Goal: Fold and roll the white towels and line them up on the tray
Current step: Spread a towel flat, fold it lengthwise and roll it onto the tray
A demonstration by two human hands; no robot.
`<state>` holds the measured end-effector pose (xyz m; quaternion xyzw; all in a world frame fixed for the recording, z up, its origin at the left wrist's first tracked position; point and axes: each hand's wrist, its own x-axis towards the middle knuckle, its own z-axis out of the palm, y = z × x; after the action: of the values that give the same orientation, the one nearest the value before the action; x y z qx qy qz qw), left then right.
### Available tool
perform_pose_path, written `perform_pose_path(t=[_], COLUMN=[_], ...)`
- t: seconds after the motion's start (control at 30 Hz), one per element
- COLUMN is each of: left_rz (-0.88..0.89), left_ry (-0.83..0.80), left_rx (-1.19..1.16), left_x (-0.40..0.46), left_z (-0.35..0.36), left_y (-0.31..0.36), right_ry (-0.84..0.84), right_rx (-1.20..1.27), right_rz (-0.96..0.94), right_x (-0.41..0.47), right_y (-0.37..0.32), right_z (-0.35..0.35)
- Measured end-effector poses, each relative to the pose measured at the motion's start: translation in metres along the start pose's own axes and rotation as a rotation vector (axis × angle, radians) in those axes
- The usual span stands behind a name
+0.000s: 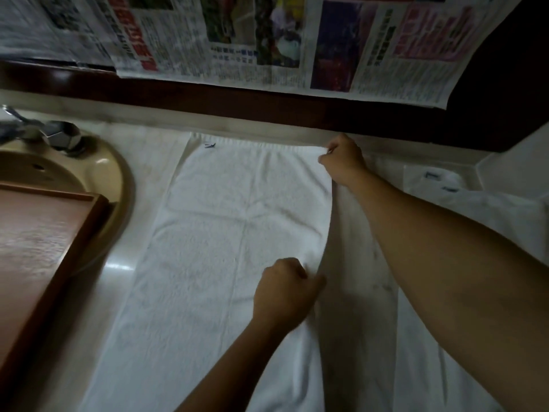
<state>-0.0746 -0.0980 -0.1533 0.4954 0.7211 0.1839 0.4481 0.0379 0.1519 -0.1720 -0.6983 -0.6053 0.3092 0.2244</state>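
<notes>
The towel (225,233) is spread on the counter (133,173), its right edge pinched by the right hand (341,162) and left hand (285,289). Uneven pulling between the pinches could skew the fold.

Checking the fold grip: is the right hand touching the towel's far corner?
Touching. Head view shows the right hand pinching the white towel at its far right corner.

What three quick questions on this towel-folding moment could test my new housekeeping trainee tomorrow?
1. True or false: rolled towels already lie on the reddish-brown wooden tray.
2. Which edge of the flat white terry towel do both hands hold: A left, B right?
3. What hangs on the wall behind the counter?

Key:
1. False.
2. B; the left hand and right hand each have a grip there.
3. Printed newspaper sheets.
</notes>
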Motion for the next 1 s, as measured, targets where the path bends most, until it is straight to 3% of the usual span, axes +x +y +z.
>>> perform_pose_path(t=[0.13, 0.27, 0.57, 0.77, 1.0], left_rz=[-0.201, -0.264, -0.176, -0.106, -0.007], left_ry=[0.032, 0.091, 0.308, 0.286, 0.383], left_rx=[-0.553, -0.715, -0.672, -0.56, -0.089], left_x=[-0.008, -0.017, -0.039, -0.029, -0.006], left_z=[-0.031, -0.06, -0.134, -0.179, -0.205], left_y=[-0.004, -0.014, -0.059, -0.111, -0.162], right_ry=[-0.008, -0.036, -0.037, -0.052, -0.051], right_rx=[0.265, 0.406, 0.544, 0.093, -0.205], right_rz=[-0.015, -0.015, -0.022, -0.235, -0.297], right_x=[-0.012, -0.026, -0.039, -0.022, -0.018], right_y=[-0.027, -0.061, -0.135, -0.172, -0.193], right_z=[-0.008, -0.002, 0.041, 0.109, 0.182])
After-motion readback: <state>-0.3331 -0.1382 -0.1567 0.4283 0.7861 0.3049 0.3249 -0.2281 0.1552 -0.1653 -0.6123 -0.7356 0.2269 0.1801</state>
